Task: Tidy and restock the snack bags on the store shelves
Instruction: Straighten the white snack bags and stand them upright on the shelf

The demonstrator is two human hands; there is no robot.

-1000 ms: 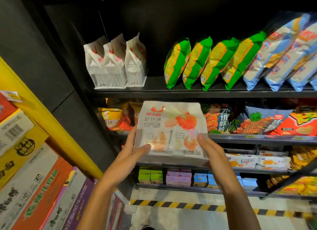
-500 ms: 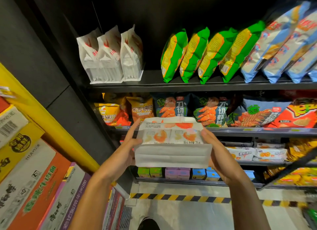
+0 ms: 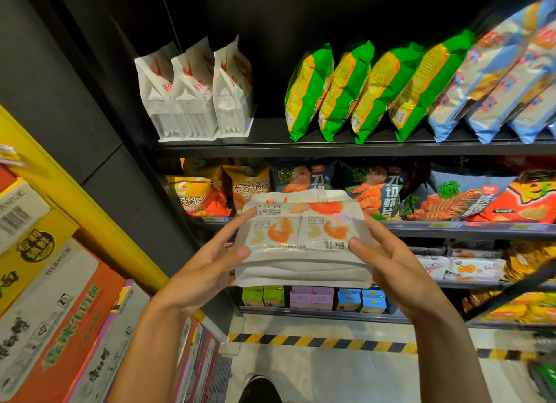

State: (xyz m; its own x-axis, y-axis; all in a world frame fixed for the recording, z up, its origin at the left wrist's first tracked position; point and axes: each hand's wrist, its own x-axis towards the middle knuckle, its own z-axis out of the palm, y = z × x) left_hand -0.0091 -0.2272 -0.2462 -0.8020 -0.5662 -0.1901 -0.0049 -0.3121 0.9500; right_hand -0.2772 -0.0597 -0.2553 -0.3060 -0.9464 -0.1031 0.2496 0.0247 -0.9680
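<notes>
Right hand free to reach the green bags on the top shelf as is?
Probably not yet. The right hand and left hand both hold the white bag. The way up to the green bags looks unobstructed.

Both forearms are bare, with no sleeve showing up to the frame edge. The left hand [image 3: 207,270] and right hand [image 3: 388,264] wear no gloves, rings or watch. A dark rounded shoe toe [image 3: 260,389] shows at the bottom.

top shelf [image 3: 346,150]: paper bags [image 3: 192,92] left | pillow bags [image 3: 361,92] right | cartons [image 3: 45,282] far left
</notes>
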